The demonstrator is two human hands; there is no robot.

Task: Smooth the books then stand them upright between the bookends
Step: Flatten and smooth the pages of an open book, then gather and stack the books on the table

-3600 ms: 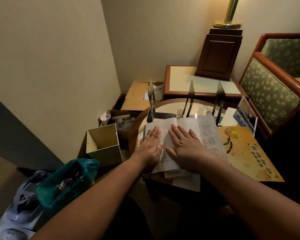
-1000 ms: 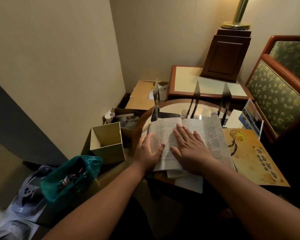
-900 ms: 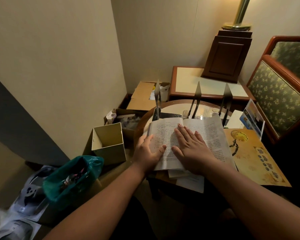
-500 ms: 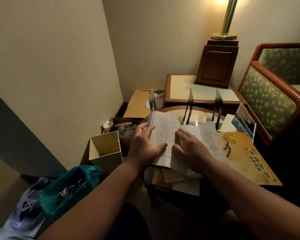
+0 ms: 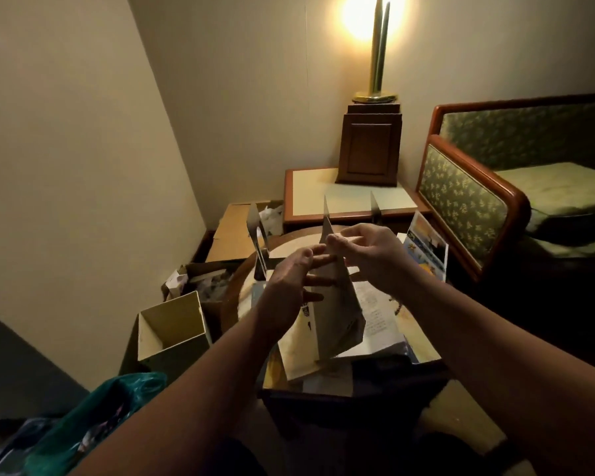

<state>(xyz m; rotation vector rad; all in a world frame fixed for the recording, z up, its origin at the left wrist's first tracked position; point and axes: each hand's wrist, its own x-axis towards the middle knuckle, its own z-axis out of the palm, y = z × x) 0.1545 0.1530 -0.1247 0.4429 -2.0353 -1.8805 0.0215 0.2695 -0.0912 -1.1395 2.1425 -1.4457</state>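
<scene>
Over table (image 5: 291, 246), 1 book (image 5: 340, 314), L fingers (image 5: 319, 279) flat on it, R fingers (image 5: 339, 240) (grip unclear), 3 bookends (image 5: 254, 221).

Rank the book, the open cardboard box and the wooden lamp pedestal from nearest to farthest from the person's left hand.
1. book: touching; the left hand has its fingers spread against its cover, above the table.
2. open cardboard box: lower left, down beside the table.
3. wooden lamp pedestal: far back, on the side table in the corner.
</scene>
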